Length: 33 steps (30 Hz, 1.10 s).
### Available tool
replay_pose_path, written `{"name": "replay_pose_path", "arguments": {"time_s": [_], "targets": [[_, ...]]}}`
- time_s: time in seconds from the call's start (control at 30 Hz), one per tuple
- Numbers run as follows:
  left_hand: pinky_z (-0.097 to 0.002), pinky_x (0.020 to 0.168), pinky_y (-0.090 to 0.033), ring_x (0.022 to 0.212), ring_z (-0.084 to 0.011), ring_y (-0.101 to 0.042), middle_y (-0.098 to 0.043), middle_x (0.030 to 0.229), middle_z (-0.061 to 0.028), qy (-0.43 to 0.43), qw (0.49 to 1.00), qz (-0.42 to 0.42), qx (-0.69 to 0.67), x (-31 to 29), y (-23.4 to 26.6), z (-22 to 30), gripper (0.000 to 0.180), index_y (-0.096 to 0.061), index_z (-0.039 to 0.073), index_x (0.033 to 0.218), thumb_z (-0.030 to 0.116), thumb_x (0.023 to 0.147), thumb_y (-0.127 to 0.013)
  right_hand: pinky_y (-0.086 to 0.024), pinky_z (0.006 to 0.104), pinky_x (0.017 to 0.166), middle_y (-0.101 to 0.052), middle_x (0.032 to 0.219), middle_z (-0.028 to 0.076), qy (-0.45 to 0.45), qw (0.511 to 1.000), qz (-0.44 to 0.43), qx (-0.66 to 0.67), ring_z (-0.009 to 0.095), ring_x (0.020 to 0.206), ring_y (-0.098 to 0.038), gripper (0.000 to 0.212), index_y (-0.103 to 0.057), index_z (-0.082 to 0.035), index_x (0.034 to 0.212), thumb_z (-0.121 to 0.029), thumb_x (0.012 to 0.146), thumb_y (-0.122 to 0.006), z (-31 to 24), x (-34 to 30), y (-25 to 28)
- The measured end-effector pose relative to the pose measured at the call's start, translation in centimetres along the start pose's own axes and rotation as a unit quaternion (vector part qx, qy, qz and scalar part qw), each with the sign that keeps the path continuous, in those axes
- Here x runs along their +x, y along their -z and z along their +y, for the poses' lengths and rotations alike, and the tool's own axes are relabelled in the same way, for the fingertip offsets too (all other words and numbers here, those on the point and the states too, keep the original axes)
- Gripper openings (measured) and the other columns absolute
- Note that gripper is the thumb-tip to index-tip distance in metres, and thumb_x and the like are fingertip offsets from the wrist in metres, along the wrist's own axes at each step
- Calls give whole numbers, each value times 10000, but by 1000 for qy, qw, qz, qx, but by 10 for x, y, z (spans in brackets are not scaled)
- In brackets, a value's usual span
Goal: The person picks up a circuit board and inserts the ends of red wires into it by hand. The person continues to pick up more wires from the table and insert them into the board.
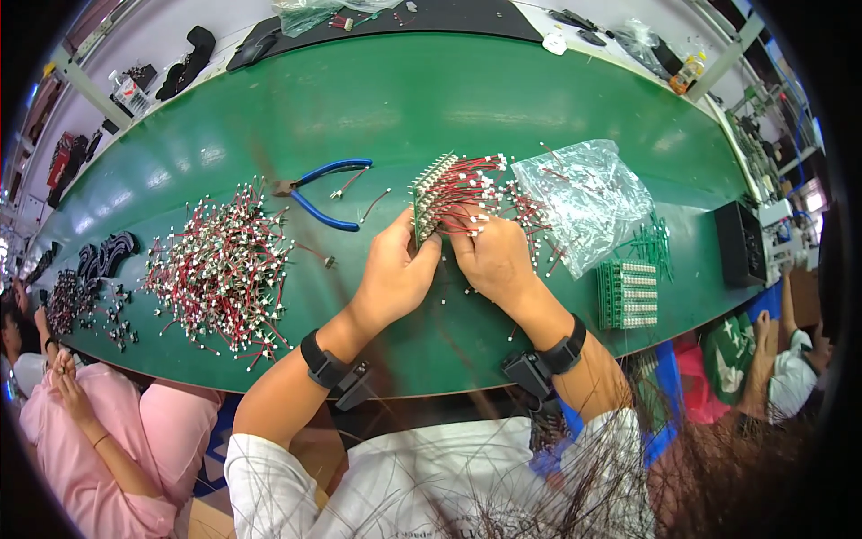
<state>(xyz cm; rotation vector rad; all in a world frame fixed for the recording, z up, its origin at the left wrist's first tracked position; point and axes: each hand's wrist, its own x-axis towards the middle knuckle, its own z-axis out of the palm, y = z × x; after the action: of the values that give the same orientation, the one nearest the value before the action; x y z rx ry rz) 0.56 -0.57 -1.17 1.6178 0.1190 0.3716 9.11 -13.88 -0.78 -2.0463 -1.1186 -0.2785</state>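
Near the middle of the green table, my left hand (400,271) is closed on the lower end of a green circuit board panel (418,199), held upright on its edge. Many red-and-white wire leads with small white connectors (467,181) stick out from its right face. My right hand (496,259) is closed beside the panel, its fingertips among the lower wires. What exactly those fingers pinch is hidden by the hand. More loose connector leads (532,211) lie just beyond the right hand, next to a clear plastic bag (584,193).
A large pile of wire leads (220,269) lies at the left, with blue-handled cutting pliers (325,216) beyond it. Stacked green boards (628,296), green strips (654,244) and a black bin (740,242) are at the right. A person in pink (99,431) sits at the left.
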Motion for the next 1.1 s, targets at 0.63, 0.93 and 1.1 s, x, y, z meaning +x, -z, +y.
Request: {"name": "replay_pose_path", "arguments": {"time_s": [0.63,0.93,1.1], "targets": [[-279,927,-468,1060,-116,-587,-630,1169,-59,10,990,86,-110,15,14,-6,324,-540,-17,1232,-45,909,-524,-456,335,646,-591,781,146,-43,983,-10,176,228,672,-559,309,-588,44,1193,-66,924,-483,-9,4,24],[-271,919,-464,1055,-116,-586,-627,1170,-58,7,987,92,-129,16,13,-10,349,-525,-12,1251,-49,904,-521,-450,323,660,-552,798,131,43,980,-57,188,215,704,-552,468,-438,47,1391,-33,931,-473,-8,1,14],[-285,941,-470,1062,-122,-589,-621,1184,-62,24,990,83,-111,13,12,-9,348,-515,-12,1261,-45,914,-522,-469,309,632,-573,684,80,-79,958,-69,269,171,617,-560,207,-548,39,1130,-47,976,-440,-20,0,18]]}}
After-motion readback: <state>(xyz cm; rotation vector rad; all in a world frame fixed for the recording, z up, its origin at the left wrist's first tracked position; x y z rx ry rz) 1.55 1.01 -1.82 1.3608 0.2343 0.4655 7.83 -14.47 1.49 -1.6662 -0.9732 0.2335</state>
